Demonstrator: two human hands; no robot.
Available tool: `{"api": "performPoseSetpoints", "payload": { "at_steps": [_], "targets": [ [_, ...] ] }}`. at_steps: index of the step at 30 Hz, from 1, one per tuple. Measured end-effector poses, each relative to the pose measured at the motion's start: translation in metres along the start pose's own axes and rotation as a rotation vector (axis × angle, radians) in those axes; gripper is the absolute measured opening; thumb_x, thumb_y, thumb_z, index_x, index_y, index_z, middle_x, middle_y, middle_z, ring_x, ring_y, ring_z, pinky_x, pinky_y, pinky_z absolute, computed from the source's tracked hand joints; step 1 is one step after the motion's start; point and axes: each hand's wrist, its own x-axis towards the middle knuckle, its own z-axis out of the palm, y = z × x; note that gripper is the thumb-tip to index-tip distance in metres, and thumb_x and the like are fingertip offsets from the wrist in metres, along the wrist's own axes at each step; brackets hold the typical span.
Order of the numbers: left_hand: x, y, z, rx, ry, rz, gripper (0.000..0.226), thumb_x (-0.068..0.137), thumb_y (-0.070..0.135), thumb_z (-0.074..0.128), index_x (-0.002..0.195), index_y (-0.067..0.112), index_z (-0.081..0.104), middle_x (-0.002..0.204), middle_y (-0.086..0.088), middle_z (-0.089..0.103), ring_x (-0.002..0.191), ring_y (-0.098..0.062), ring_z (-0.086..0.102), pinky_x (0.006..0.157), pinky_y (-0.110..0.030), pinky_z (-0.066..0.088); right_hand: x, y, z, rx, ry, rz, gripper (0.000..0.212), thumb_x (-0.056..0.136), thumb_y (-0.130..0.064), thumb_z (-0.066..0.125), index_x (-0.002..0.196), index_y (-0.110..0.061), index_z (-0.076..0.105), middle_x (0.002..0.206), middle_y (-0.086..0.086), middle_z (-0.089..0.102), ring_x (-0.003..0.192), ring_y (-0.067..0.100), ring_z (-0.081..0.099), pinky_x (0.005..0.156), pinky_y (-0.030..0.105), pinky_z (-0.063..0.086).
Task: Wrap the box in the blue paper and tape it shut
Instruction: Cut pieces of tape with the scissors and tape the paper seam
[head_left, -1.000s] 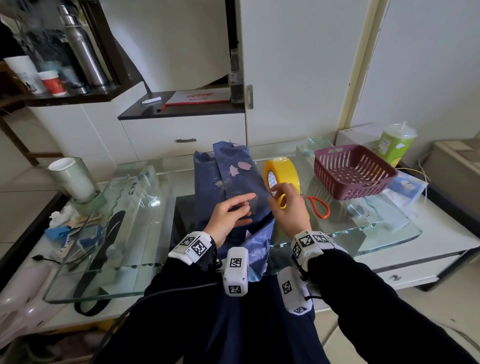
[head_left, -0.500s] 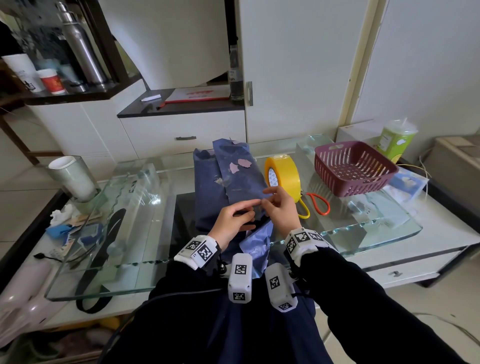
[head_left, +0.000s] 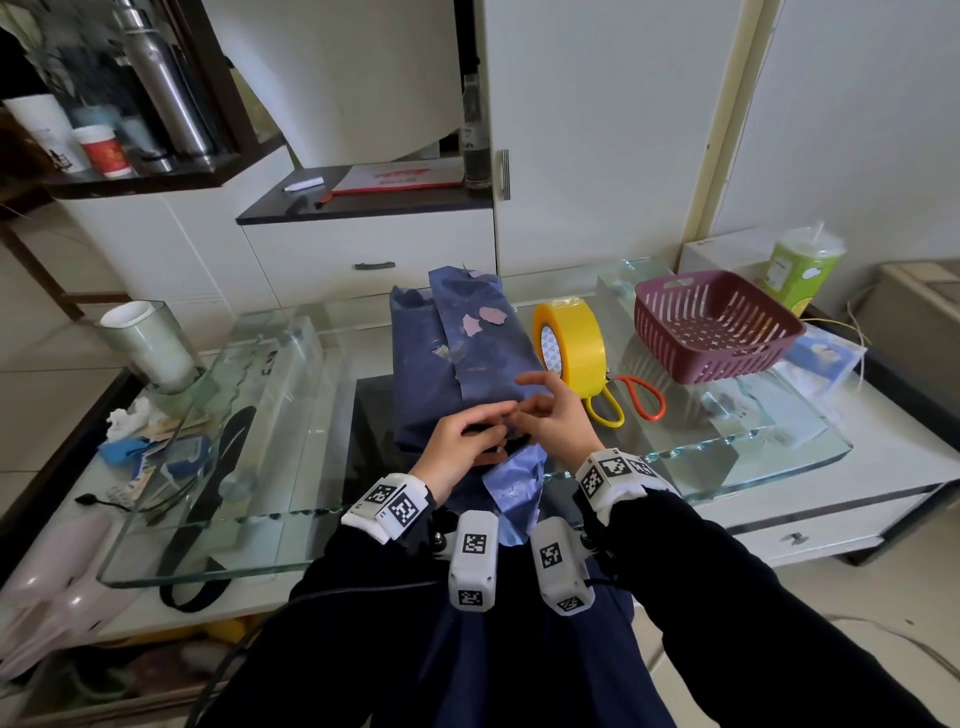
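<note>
Head view: we look down past dark sleeves onto a glass tabletop (head_left: 291, 467). Its left end sits over clutter that we cannot sort out through the glass.
Blue paper (head_left: 441, 374): it lies lengthwise along the middle of the tabletop, from near the far edge to the near edge. A paler flap hangs over the near edge, and torn pale patches mark the top.
Box: the paper covers it fully, so we see only its bulk.
Basket (head_left: 717, 327): maroon and slotted, near the far right corner of the tabletop, well apart from the paper.
Tape roll (head_left: 571, 343): yellow, standing on edge just right of the paper. Its lower edge is partly behind the right hand.
Left hand (head_left: 457, 447): at the near end of the paper, it grips a fold with its fingers curled over and the thumb beneath.
Right hand (head_left: 556, 415): its bent fingers meet the left fingertips and the index finger is lifted. We cannot tell whether it pinches tape, paper or nothing.
Scissors (head_left: 644, 397): only the yellow and orange handle loops show, beside the tape roll. We cannot make out the blades.
</note>
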Motion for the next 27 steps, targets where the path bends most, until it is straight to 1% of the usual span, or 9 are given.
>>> {"api": "performPoseSetpoints", "payload": {
  "at_steps": [3,8,11,14,17,19,22,24,27],
  "targets": [
    [-0.003,0.000,-0.001,-0.030,-0.031,-0.011,0.036,0.092,0.003,0.053,0.126,0.015,0.058,0.097,0.002,0.066,0.087,-0.007,0.064,0.084,-0.022,0.054,0.000,0.002,-0.001,-0.033,0.002,-0.004,0.039,0.082,0.014,0.056,0.117,-0.002,0.048,0.066,0.005,0.055,0.047,-0.005,0.056,0.050,0.009,0.045],
    [-0.006,0.005,-0.001,-0.206,0.044,-0.010,0.039,0.090,-0.002,0.053,0.120,0.023,0.058,0.099,0.001,0.064,0.087,-0.014,0.064,0.073,-0.019,0.056,0.002,0.004,0.000,-0.093,-0.011,-0.023,0.032,0.082,0.012,0.058,0.108,-0.007,0.051,0.064,0.006,0.052,0.044,-0.004,0.053,0.047,0.008,0.042],
    [-0.005,0.014,-0.010,-0.262,0.102,-0.008,0.028,0.091,0.008,0.056,0.110,0.026,0.062,0.103,0.001,0.064,0.090,-0.014,0.064,0.072,-0.020,0.055,0.003,0.008,-0.003,-0.099,0.067,-0.008,0.028,0.083,0.009,0.058,0.107,-0.006,0.054,0.062,0.004,0.050,0.041,-0.004,0.048,0.048,0.008,0.040],
    [-0.002,0.015,-0.013,-0.087,0.155,0.068,0.017,0.089,0.009,0.060,0.097,0.025,0.062,0.104,-0.001,0.062,0.088,-0.009,0.062,0.071,-0.019,0.054,0.004,0.006,-0.012,-0.058,0.111,-0.004,0.027,0.083,0.008,0.057,0.106,-0.008,0.053,0.063,0.004,0.050,0.039,-0.003,0.046,0.047,0.009,0.039],
    [0.000,0.008,-0.006,0.263,0.169,0.241,0.028,0.083,0.000,0.065,0.088,0.027,0.059,0.106,0.000,0.058,0.090,-0.007,0.058,0.075,-0.008,0.047,0.005,0.003,-0.010,-0.029,0.088,-0.008,0.027,0.084,0.007,0.058,0.105,-0.009,0.052,0.063,0.004,0.051,0.047,0.000,0.049,0.048,0.008,0.040],
    [0.002,0.000,0.000,0.461,0.145,0.306,0.033,0.077,-0.001,0.068,0.092,0.027,0.060,0.111,0.001,0.049,0.098,-0.008,0.052,0.080,-0.003,0.040,0.005,0.001,-0.004,-0.021,0.074,-0.004,0.029,0.084,0.007,0.059,0.108,-0.006,0.052,0.064,0.004,0.051,0.054,0.008,0.050,0.048,0.008,0.040],
    [0.007,-0.009,0.005,0.636,0.198,0.373,0.029,0.074,0.002,0.072,0.098,0.017,0.065,0.105,0.007,0.040,0.107,-0.014,0.043,0.095,-0.015,0.037,0.006,0.003,-0.001,-0.003,0.071,0.023,0.030,0.083,0.006,0.061,0.110,-0.003,0.053,0.063,0.005,0.052,0.048,0.001,0.051,0.047,0.008,0.040],
    [0.010,-0.012,0.005,0.663,0.279,0.442,0.018,0.075,0.007,0.074,0.092,0.013,0.069,0.096,0.016,0.040,0.105,-0.020,0.047,0.095,-0.026,0.041,0.006,0.005,0.000,0.014,0.070,0.050,0.028,0.085,0.006,0.058,0.111,-0.001,0.053,0.064,0.006,0.052,0.040,-0.003,0.050,0.044,0.008,0.039],
    [0.014,-0.015,-0.001,0.671,0.319,0.521,0.005,0.076,0.009,0.075,0.080,0.008,0.071,0.091,0.022,0.043,0.099,-0.023,0.051,0.089,-0.020,0.041,0.005,0.002,0.000,0.064,0.030,0.127,0.022,0.086,0.004,0.058,0.107,-0.004,0.054,0.067,0.007,0.052,0.044,0.001,0.050,0.043,0.011,0.038]
  ]
}}
